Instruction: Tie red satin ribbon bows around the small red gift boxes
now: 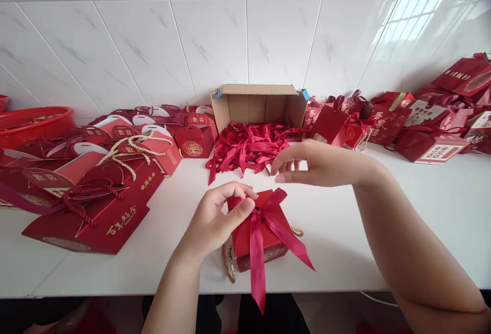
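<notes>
A red gift box (264,249) stands near the table's front edge, with gold rope handles (229,262) at its sides. A shiny red ribbon (258,262) is knotted on its top, and its two tails hang over the front. My left hand (220,216) is closed at the box's upper left, thumb and forefinger around part of the ribbon by the knot. Behind and right of the box, my right hand (312,164) hovers above the table. Its fingers are bent, with a gap between thumb and forefinger, and I see nothing in them.
Behind the box, loose red ribbons (249,147) spill from a cardboard box (264,89) lying on its side against the tiled wall. Many red gift boxes (118,216) crowd the left, with a red plastic basin (57,119) behind. More gift boxes (433,145) are piled at right.
</notes>
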`<state>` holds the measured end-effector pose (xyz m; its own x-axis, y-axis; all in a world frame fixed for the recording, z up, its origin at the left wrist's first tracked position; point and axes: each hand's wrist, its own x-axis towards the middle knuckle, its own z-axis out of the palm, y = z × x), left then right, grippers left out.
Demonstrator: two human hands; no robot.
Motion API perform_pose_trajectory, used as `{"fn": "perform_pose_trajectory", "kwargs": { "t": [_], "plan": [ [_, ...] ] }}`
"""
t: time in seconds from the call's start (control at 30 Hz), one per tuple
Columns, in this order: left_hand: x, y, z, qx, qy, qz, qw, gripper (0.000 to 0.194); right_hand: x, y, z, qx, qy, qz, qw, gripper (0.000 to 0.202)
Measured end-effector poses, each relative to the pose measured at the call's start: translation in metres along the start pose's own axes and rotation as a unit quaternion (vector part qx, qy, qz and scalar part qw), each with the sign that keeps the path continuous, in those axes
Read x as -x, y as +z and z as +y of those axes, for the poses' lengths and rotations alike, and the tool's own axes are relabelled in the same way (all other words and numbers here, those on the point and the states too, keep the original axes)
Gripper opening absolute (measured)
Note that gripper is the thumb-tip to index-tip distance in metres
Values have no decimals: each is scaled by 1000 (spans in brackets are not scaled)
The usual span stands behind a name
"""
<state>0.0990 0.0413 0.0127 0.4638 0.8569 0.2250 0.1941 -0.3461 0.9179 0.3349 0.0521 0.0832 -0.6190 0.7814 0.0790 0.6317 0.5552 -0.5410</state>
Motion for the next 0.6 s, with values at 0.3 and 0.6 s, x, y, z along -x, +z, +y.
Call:
{"fn": "perform_pose_trajectory", "kwargs": {
  "t": [0.3,0.6],
  "plan": [
    [-2,-1,-10,-56,16,92,994,62,-5,25,-21,51,-75,38,995,11],
    [-7,-11,-23,-7,-4,245,969,64,-9,41,-32,127,-80,20,988,15]
  ]
}}
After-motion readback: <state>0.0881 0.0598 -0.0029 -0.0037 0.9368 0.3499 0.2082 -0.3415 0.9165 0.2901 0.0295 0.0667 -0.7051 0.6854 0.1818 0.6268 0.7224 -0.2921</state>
